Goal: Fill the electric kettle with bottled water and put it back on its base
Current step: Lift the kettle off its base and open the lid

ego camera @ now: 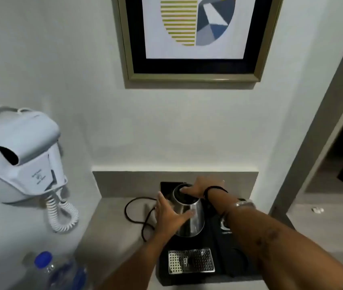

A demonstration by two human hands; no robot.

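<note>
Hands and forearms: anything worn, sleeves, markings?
Both forearms are bare, no sleeves or gloves. The right hand has a thin black band at the wrist and a silver bracelet further up. The left hand wears nothing visible.

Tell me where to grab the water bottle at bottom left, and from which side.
Grip the water bottle around its clear body just below the blue cap, coming from the right with the left hand, which now rests on the kettle. The bottle seems upright with open counter on that side; the wall crowds its left.
</note>
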